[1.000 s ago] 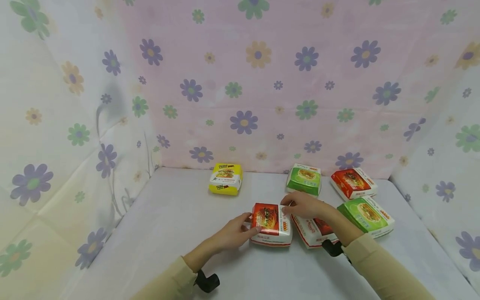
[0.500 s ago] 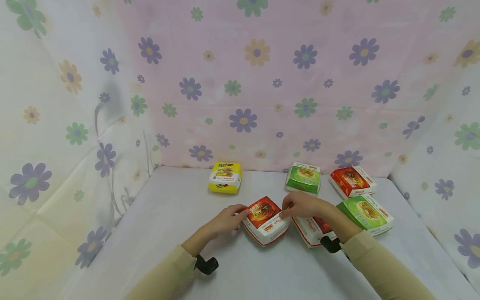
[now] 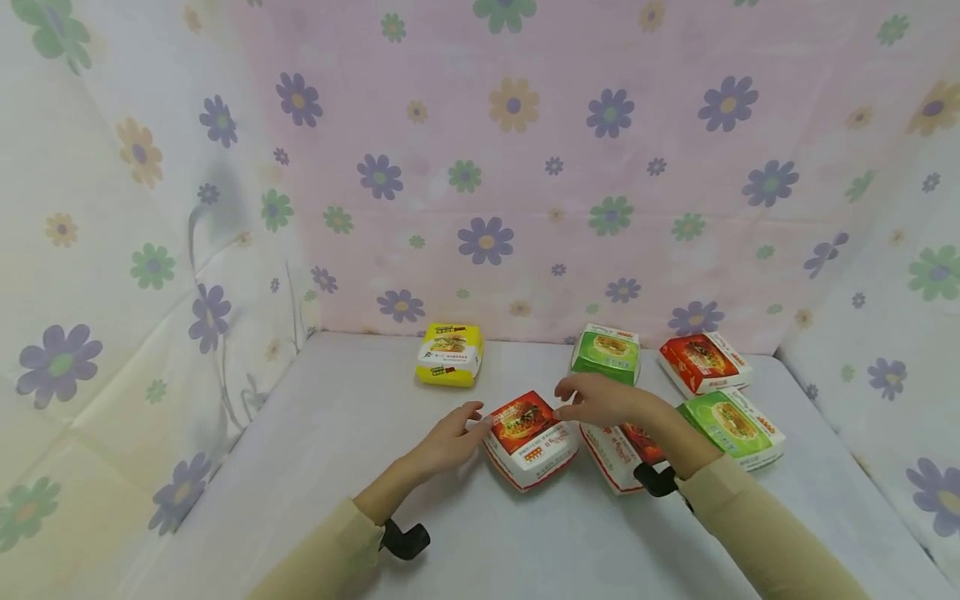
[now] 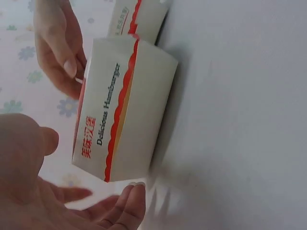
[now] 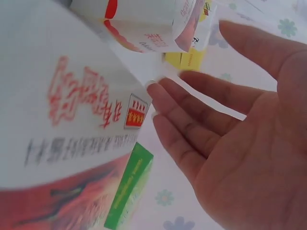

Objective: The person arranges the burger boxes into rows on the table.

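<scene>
A red and white hamburger box (image 3: 531, 442) sits on the table, turned cornerwise, between my two hands. My left hand (image 3: 444, 442) is at its left corner, fingers spread and relaxed. In the left wrist view the box's white side (image 4: 125, 110) reads "Delicious Hamburger", with the thumb and fingers around its near end. My right hand (image 3: 606, 400) hovers by the box's upper right edge, over a second red and white box (image 3: 624, 454) that it partly hides. The right wrist view shows straight, loose right-hand fingers (image 5: 180, 129) with nothing in their grasp.
A yellow and white burger box (image 3: 450, 356) stands at the back left. Behind my right hand is a green box (image 3: 606, 356). Another red box (image 3: 705, 362) and a green box (image 3: 735, 427) are on the right. Flowered cloth (image 3: 480, 167) walls the white table (image 3: 315, 417) in.
The middle hamburger box has turned from square-on to cornerwise. Both hands have since loosened from it: the left fingers spread, and the right hand lifted slightly off its edge.
</scene>
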A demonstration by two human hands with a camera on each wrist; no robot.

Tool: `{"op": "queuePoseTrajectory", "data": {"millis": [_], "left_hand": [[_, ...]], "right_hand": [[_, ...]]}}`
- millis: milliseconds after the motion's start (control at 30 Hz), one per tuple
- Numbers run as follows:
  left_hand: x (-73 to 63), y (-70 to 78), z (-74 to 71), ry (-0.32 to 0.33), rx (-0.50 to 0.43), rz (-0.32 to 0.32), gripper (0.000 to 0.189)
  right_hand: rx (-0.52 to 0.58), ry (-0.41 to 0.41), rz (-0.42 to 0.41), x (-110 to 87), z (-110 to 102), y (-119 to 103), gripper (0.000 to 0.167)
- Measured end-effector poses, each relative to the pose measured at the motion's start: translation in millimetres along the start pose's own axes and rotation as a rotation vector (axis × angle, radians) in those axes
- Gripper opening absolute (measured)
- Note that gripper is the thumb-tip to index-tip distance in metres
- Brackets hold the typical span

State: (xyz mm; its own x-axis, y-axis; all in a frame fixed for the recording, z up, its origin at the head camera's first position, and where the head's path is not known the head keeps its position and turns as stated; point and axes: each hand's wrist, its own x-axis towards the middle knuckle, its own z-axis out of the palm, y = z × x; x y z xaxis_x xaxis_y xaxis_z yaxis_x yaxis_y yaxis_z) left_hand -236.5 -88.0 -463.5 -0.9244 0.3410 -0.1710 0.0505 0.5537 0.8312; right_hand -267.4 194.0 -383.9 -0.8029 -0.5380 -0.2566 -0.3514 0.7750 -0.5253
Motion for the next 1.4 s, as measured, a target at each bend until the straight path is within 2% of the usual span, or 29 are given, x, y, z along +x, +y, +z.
{"op": "queuePoseTrajectory", "data": {"millis": [100,233,433,633,733,900,1200,1400], "left_hand": [[-6.7,0.3,3.9,0.034,-0.019,-0.038,0.072],[-13.5,2.6,13.9,0.032,-0.076,-0.072,0.083],[-18.4,9.5,27.3,0.074,-0.127,-0.080,0.087],[-15.9,9.2,33.2,0.095,-0.146,-0.078,0.085],[-14.1,8.0,33.2,0.080,-0.137,-0.066,0.082],[-13.5,9.3,26.4,0.043,-0.099,-0.049,0.077],[-0.1,-0.6,4.9,-0.112,-0.083,-0.037,0.074],[8.4,-7.4,-1.4,-0.153,-0.098,-0.033,0.073]], "right_hand": [[0.048,0.026,0.005,4.4,1.1,-1.3,0.049],[0.114,0.033,0.048,10.0,6.1,-2.6,0.053],[0.107,0.020,0.066,18.6,14.6,-7.4,0.052],[0.136,-0.009,0.062,24.7,21.7,-8.1,0.049],[0.157,-0.011,0.064,23.7,21.7,-7.6,0.047],[0.129,-0.011,0.047,21.7,19.0,-8.9,0.042],[0.061,0.011,0.085,16.5,19.6,-12.2,0.032],[0.033,0.021,0.111,13.8,23.9,-11.7,0.030]]}}
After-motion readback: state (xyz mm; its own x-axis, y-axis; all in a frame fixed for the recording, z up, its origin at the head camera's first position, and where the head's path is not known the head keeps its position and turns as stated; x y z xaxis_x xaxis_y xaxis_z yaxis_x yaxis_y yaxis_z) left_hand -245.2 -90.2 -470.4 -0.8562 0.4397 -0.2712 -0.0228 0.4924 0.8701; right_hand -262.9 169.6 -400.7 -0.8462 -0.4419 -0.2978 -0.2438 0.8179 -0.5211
